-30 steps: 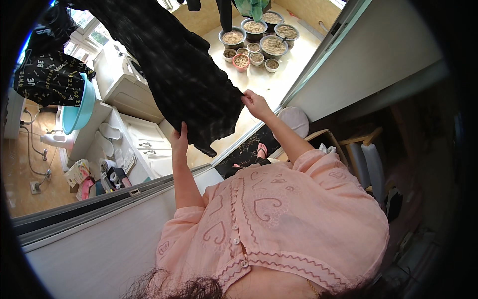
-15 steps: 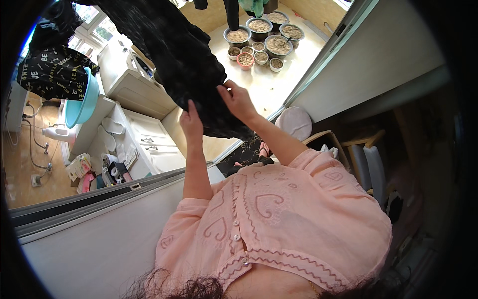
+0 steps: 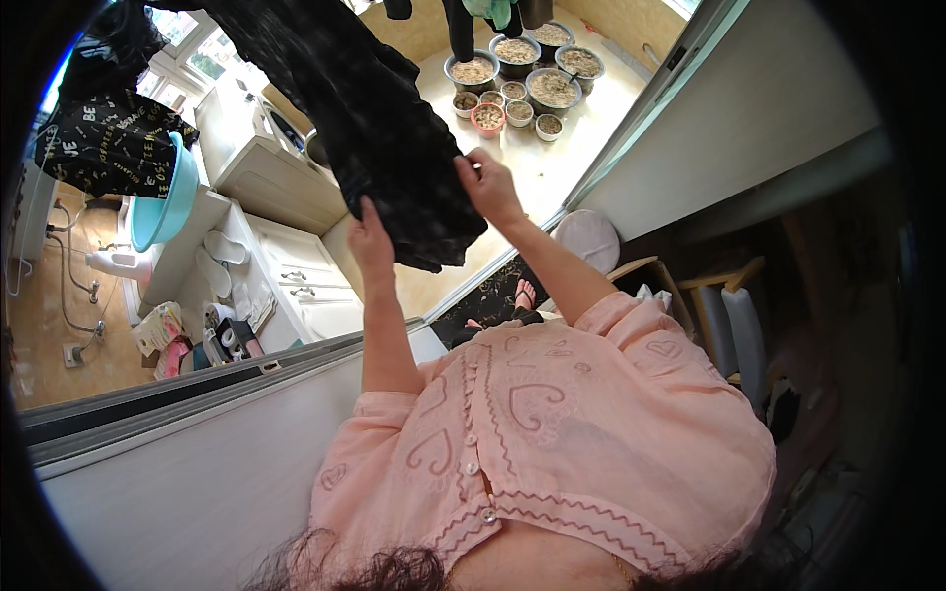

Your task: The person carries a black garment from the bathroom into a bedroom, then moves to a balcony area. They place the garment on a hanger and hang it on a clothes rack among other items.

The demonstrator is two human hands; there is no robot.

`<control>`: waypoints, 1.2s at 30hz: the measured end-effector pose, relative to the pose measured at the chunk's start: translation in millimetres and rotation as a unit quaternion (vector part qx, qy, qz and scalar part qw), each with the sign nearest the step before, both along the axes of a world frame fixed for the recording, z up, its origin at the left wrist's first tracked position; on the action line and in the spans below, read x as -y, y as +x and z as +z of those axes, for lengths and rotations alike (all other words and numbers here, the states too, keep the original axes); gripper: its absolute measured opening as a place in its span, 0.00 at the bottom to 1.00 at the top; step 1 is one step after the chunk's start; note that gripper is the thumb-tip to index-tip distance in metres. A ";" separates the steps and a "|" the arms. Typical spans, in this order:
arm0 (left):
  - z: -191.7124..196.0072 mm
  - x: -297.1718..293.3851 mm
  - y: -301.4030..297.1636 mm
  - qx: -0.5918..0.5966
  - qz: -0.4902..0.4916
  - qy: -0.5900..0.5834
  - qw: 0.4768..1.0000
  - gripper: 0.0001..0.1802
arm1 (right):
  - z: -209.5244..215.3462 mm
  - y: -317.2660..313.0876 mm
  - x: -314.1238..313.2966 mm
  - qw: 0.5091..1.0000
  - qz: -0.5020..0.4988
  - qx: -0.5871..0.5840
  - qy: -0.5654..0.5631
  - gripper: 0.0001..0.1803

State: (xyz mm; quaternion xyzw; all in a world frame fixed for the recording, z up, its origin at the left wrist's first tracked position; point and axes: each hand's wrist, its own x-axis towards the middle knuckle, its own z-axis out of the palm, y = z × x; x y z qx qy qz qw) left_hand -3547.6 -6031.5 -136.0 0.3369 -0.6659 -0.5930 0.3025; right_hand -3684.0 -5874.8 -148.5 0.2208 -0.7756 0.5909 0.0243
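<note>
A long black garment (image 3: 365, 108), thin and wrinkled, hangs down from the top of the view in front of me. Its kind is not plain, since its upper end runs out of the picture. My left hand (image 3: 371, 244) is closed on its left edge near the lower end, thumb pointing up. On the opposite edge, a little higher, my right hand (image 3: 490, 192) pinches the cloth between thumb and fingers. Between the two hands the fabric is spread wide, and its loose lower hem falls just below them.
Several pots (image 3: 554, 89) and small tubs (image 3: 488, 118) of soil stand on the pale floor ahead. At left are a printed black cloth (image 3: 108, 143), a turquoise basin (image 3: 169, 202), a white cabinet (image 3: 305, 276) and white slippers (image 3: 222, 261). A sliding door (image 3: 729, 148) and round stool (image 3: 588, 239) are right.
My right hand has shifted slightly right and up, and my left slightly left. The cloth's lower end, which trailed right under my right forearm, now hangs between my hands.
</note>
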 end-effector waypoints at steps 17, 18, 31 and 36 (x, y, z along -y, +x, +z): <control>-28.5 28.8 47.3 0.064 -0.232 0.203 0.949 0.18 | -42.6 -36.2 -61.8 0.938 0.194 0.205 0.202 0.14; -41.0 36.9 50.1 0.108 -0.221 0.194 0.950 0.18 | -40.4 -36.3 -62.4 0.936 0.181 0.214 0.212 0.14; -27.5 25.7 43.3 0.058 -0.123 0.167 0.977 0.21 | -42.1 -34.3 -55.0 0.980 0.060 0.005 0.192 0.18; -36.6 4.7 17.8 0.099 -0.088 0.053 0.990 0.21 | -25.7 -1.2 -11.3 0.997 0.026 -0.001 0.079 0.16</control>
